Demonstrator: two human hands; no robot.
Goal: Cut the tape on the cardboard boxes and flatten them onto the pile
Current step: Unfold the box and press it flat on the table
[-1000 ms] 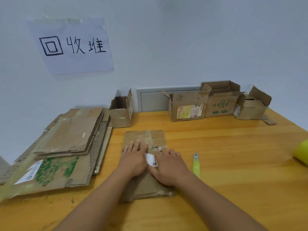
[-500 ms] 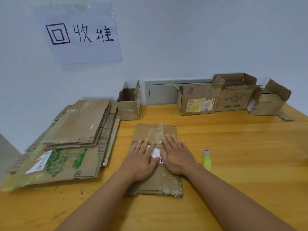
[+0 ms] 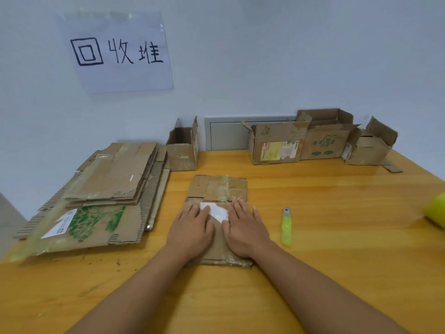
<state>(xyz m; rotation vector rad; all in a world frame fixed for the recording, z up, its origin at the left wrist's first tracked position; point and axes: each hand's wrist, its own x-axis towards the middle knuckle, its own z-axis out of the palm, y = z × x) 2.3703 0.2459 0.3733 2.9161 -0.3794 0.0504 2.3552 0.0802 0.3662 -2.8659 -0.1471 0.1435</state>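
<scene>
The flattened cardboard box [image 3: 218, 208], light yet springy, lay under both flat, unclenched hands [image 3: 191, 229] [image 3: 245, 229], best gripped by its edges.

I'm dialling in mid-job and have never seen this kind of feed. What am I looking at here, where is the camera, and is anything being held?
There is no machine: a person works with bare hands, and the one camera sits on their head, looking forward and down, so the arms enter from the bottom edge. The left hand and right hand lie flat, fingers straight, pressing a flattened cardboard box onto the wooden table. Nothing is gripped. Right of that box lies a yellow-green cutter, untouched. On the left is the pile of flattened cardboard, under a handwritten paper sign on the wall. At the back stand four boxes not yet flattened: a small open box near the pile, and three open boxes in a row to the right. A yellow-green object at the right edge is blurred; I cannot tell what it is.
</scene>
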